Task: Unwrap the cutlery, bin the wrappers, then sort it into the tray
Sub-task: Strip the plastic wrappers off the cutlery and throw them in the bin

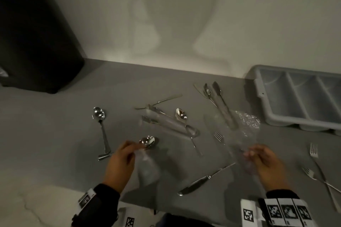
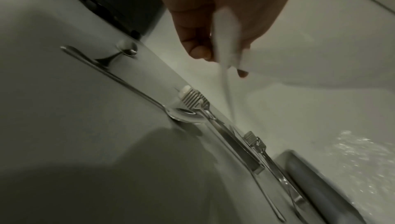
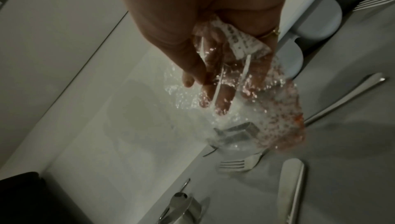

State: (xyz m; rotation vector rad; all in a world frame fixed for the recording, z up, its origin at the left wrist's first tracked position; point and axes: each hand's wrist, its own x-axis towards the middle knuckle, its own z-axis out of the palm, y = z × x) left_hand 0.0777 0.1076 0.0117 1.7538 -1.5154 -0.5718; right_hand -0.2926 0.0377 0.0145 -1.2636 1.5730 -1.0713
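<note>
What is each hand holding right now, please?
Left hand: grips a spoon by its handle.
Right hand: grips a clear plastic wrapper.

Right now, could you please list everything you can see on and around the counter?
Grey plastic cutlery tray: one, grey, back right.
Black bin: one, black, back left.
Loose steel cutlery: many spoons, forks and knives, silver, scattered on the grey counter; some in clear sleeves.
Steel spoon: one, silver, front left, held.
Crinkled clear plastic wrapper: one, clear, front right, held.
Left hand: holds the spoon.
Right hand: grips the wrapper.
</note>
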